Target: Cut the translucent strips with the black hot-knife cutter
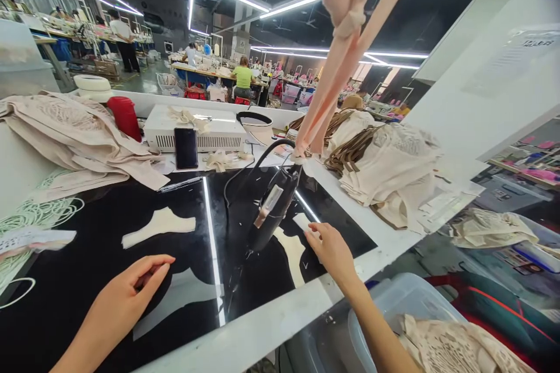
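Observation:
My left hand [129, 297] hovers over the black glossy surface [184, 332] at the lower left, fingers curled, thumb and index nearly meeting, nothing visible between them. Near it lie a cream curved fabric piece [160, 227] and, just to its right, a grey translucent shape [179, 297]. My right hand [330, 247] has its fingertips closed at the end of a small white piece [301, 221]. Just left of those fingers, another cream curved piece [294, 256] lies flat. A black handheld tool [275, 204] stands between my hands, hung from pink cloth strips [324, 87].
Beige garments [70, 134] are heaped at the left beside green cords [39, 215]. Behind the surface are a phone [186, 148] and a white box [219, 134]. More garments [389, 157] lie at the right. A clear bin [406, 297] stands below the edge. People work far back.

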Motion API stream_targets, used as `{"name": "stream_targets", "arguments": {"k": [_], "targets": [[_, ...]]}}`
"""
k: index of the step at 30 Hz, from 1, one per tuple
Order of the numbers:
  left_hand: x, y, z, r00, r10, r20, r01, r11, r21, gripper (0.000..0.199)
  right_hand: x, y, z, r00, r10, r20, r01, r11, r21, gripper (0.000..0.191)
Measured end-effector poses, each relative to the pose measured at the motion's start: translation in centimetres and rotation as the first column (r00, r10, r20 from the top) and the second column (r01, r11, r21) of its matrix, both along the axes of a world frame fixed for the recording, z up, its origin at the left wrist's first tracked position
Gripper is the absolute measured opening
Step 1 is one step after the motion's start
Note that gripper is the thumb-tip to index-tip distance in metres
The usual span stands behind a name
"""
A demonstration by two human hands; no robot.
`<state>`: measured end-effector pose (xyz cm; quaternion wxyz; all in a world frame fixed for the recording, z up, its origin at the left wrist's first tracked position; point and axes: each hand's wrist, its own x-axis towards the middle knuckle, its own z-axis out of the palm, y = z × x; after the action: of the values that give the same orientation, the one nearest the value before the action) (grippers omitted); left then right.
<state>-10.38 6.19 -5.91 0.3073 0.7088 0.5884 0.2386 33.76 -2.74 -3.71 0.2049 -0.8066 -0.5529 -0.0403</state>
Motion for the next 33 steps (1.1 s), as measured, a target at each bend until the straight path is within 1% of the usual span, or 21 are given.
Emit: {"name": "stream_targets", "arguments": {"k": [4, 8, 11, 16, 21, 24, 26, 29, 31, 33], "targets": [[-0.1, 0.2, -0.1, 1.000, -0.009, -0.016, 0.009, 1.000, 0.004, 0.050, -0.9, 1.1, -0.2, 0.991, -0.024, 0.131, 0.035, 0.996, -0.085, 0.017], [-0.2, 0.2, -0.1, 0.999, -0.016, -0.033, 0.017, 1.000, 0.004, 0.049, -1.4, 1.6, -0.3, 0.975, -0.051, 0.217, 0.087, 0.983, -0.160, 0.020], [-0.2, 0.1, -0.1, 0.999, -0.019, -0.036, 0.019, 1.000, 0.014, 0.049, -1.4, 1.7, -0.3, 0.971, -0.048, 0.235, 0.099, 0.973, -0.209, 0.017], [-0.1, 0.1, 0.1, 0.999, -0.031, -0.044, 0.032, 0.999, 0.019, 0.049, -1.4, 1.7, 0.2, 0.979, -0.081, 0.188, 0.127, 0.961, -0.247, 0.024], [-0.1, 0.1, 0.1, 0.998, -0.036, -0.061, 0.036, 0.999, 0.000, 0.049, -1.2, 1.7, 0.4, 0.992, -0.124, 0.031, 0.128, 0.969, -0.210, 0.025], [-0.2, 0.2, -0.2, 0.997, -0.045, -0.062, 0.045, 0.999, 0.003, 0.049, -0.5, 1.7, 0.2, 0.981, -0.151, -0.123, 0.131, 0.980, -0.152, 0.027], [-0.3, 0.3, -0.4, 0.997, -0.048, -0.059, 0.048, 0.999, 0.003, 0.049, 0.3, 1.6, 0.0, 0.953, -0.166, -0.251, 0.145, 0.984, -0.101, 0.029], [-0.4, 0.3, -0.6, 0.997, -0.053, -0.050, 0.054, 0.998, 0.013, 0.048, 1.9, 1.2, -0.1, 0.866, -0.187, -0.464, 0.206, 0.978, -0.010, 0.031], [-0.5, 0.3, -0.7, 0.997, -0.054, -0.046, 0.056, 0.998, 0.025, 0.048, 2.8, 0.7, -0.2, 0.771, -0.194, -0.607, 0.278, 0.959, 0.047, 0.032], [-0.5, 0.3, -0.9, 0.998, -0.050, -0.045, 0.051, 0.998, 0.029, 0.048, 3.6, 0.2, -0.5, 0.652, -0.184, -0.736, 0.362, 0.928, 0.090, 0.033]]}}
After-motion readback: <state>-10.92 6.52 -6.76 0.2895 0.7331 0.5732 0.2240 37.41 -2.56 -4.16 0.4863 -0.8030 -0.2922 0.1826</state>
